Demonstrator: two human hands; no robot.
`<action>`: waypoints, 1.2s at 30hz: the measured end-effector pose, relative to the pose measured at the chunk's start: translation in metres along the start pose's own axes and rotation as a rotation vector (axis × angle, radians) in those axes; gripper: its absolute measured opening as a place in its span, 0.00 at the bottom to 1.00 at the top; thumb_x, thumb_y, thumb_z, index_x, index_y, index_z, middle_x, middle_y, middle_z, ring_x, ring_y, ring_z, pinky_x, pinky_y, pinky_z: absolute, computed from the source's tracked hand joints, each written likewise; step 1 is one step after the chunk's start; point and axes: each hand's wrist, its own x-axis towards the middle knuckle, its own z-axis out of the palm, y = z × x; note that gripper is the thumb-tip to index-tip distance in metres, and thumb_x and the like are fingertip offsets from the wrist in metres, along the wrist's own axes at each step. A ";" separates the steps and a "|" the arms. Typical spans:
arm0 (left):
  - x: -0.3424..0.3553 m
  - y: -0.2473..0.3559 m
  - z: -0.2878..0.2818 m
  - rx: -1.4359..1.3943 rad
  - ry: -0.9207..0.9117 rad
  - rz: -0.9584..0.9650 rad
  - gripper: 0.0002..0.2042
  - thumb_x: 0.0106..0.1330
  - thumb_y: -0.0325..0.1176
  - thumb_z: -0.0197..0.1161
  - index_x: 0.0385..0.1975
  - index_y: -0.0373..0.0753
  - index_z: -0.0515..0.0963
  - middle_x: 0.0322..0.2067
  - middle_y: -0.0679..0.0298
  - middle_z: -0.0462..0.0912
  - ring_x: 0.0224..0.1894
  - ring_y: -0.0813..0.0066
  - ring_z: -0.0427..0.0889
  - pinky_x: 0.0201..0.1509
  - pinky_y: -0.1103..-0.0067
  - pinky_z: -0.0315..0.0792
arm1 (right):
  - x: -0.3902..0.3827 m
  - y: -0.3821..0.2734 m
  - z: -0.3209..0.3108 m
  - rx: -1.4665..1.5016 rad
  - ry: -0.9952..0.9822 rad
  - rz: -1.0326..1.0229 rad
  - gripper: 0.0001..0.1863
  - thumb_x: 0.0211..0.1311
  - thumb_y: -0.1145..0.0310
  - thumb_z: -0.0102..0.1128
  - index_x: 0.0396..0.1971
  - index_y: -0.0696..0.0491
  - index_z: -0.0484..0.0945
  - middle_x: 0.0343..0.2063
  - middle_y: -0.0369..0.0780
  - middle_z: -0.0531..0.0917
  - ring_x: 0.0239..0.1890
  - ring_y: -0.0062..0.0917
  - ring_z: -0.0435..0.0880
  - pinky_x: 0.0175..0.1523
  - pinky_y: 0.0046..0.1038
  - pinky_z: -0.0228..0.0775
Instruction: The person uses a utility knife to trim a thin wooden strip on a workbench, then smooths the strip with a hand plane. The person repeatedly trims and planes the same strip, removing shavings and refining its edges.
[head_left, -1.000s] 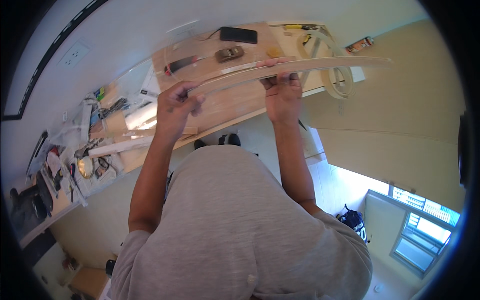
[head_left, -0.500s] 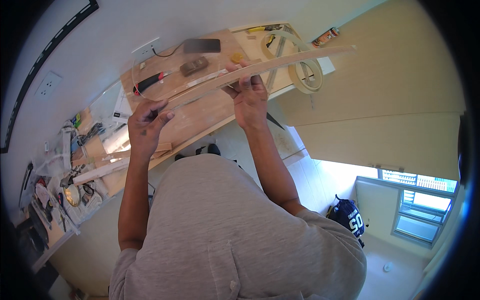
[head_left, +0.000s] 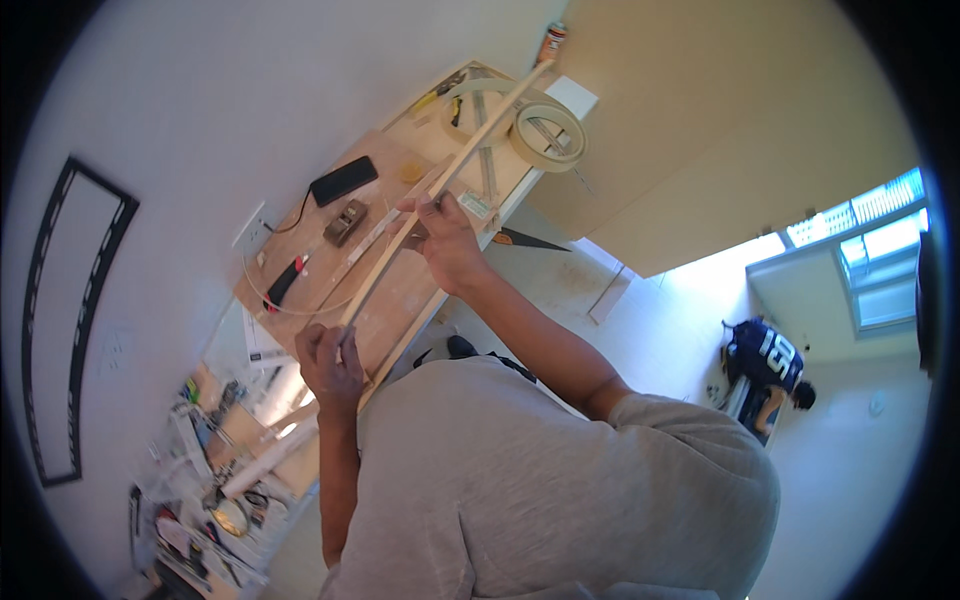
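A long, thin wooden strip (head_left: 490, 128) runs diagonally above the workbench, its far end reaching toward the back right. My left hand (head_left: 332, 372) is closed around its near end, thumb and fingers pinching it. Further along, my right hand (head_left: 448, 246) grips the strip between thumb and fingers. Beneath it lies a wooden board (head_left: 385, 325) on the bench. A small wooden hand plane (head_left: 346, 222), a black phone (head_left: 343, 180) on a cable and a red-and-black utility knife (head_left: 287, 283) rest left of the strip. A roll of pale edging tape (head_left: 518, 150) sits right of it.
A handsaw (head_left: 530, 240) juts past the bench's right edge. An orange-and-white can (head_left: 551, 43) stands at the back by a large pale panel (head_left: 700, 120). Cluttered tools (head_left: 225, 500) cover the near left. A person in a dark jersey (head_left: 765, 358) bends down at the right.
The strip has swung to a steeper diagonal, its far end now further left in the view. My view has turned; both hands keep hold. The person at the right shows more fully.
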 end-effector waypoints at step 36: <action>0.119 -0.172 0.162 0.275 -0.433 -0.062 0.23 0.66 0.34 0.69 0.60 0.34 0.76 0.56 0.43 0.77 0.58 0.43 0.79 0.60 0.56 0.75 | -0.083 -0.032 -0.238 -0.660 0.246 0.252 0.24 0.76 0.64 0.56 0.68 0.55 0.75 0.42 0.36 0.82 0.35 0.21 0.82 0.43 0.27 0.80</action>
